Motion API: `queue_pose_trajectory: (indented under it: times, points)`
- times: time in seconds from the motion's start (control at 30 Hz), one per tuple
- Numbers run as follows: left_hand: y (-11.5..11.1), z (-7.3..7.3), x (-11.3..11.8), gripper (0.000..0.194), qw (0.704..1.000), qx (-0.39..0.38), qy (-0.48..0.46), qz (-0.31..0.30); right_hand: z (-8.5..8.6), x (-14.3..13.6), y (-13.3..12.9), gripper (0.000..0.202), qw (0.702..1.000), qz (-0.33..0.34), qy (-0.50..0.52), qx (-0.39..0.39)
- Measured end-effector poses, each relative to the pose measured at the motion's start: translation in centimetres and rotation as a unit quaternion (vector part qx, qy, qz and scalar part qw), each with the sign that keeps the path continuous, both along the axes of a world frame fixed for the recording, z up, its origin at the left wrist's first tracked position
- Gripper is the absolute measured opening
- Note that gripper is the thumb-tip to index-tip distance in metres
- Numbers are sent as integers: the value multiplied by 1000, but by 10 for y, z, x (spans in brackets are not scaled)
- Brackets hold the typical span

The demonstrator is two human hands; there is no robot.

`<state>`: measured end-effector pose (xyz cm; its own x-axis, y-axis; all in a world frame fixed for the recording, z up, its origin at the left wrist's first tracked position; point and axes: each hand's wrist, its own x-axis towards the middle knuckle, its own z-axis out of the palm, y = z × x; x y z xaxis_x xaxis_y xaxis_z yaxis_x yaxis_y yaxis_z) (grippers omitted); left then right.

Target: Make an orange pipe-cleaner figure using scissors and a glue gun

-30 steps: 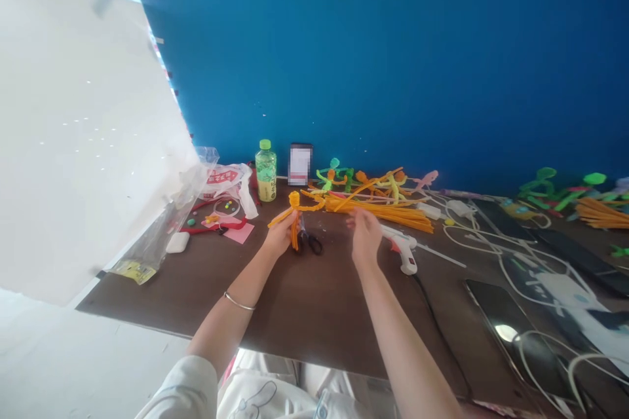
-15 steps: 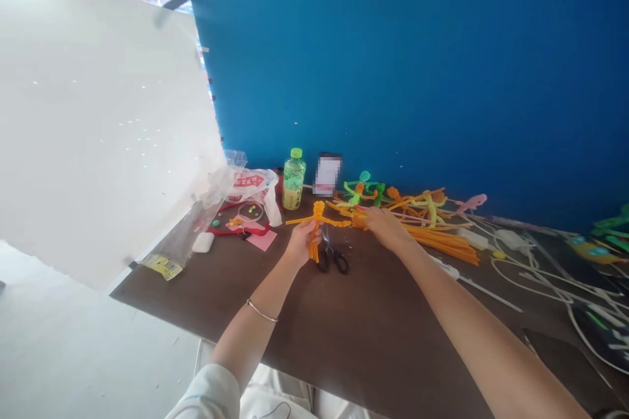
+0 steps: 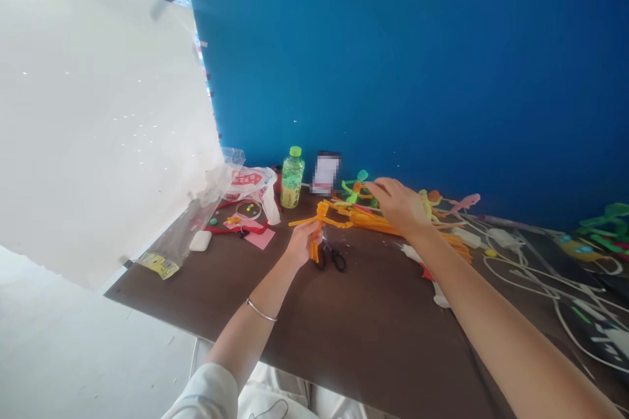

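Note:
My left hand (image 3: pixel 303 241) is closed around the lower part of an orange pipe-cleaner figure (image 3: pixel 322 211), held upright with its arms out to both sides. Beneath it on the table lie scissors with black handles (image 3: pixel 338 260), partly hidden. Farther right, my right hand (image 3: pixel 400 204) is raised over the pile at the back. Its fingertips are pinched at the arm of a smaller orange pipe-cleaner figure (image 3: pixel 358 187), beside a green figure (image 3: pixel 350 199). Under this hand runs a bundle of orange pipe cleaners (image 3: pixel 376 222), partly covered by the wrist.
Along the back stand a green-capped bottle (image 3: pixel 292 180) and a phone (image 3: pixel 326 173). To the left lie a plastic bag (image 3: pixel 268 193), pink paper (image 3: pixel 260 239) and a white case (image 3: pixel 200 241). White cables (image 3: pixel 521 268) tangle at right. A blue panel (image 3: pixel 393 65) closes off the back.
My right hand has lifted off the orange bundle and moved up and back to the made figures. My left hand keeps its hold on the orange figure, which has turned slightly.

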<state>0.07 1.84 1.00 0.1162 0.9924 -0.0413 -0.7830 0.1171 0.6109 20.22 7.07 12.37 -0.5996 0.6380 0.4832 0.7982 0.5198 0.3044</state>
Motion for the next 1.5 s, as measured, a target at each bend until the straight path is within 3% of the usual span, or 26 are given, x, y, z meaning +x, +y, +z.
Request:
queue_pose_trajectory:
  times: [0.1,0.17,0.3,0.43,0.63,0.83,1.1,1.5]
  points:
    - [-1,0,2,23,1000,3,14,-6,16,-24,-23,36,996,27,26,-79]
    - [-2,-1,3,24,1000,6,20,-8,18,-40,-38,27,988,36,71,-135]
    - [-3,-1,5,25,1000,1,28,-10,6,-59,-58,22,959,49,171,-219]
    - [-5,0,6,23,999,11,32,-20,-11,-63,-64,18,948,20,191,-253]
    - [-8,2,7,19,999,17,42,-23,-24,-64,-63,16,957,-48,161,-238]
    - [-9,3,10,23,994,56,83,-35,-30,-66,-61,17,960,-62,150,-230]
    - [-6,-5,12,30,982,84,169,8,-39,-62,-62,14,950,-52,209,-225]
    - [-6,-6,13,28,983,70,170,17,-35,-46,-71,15,926,0,283,-249]
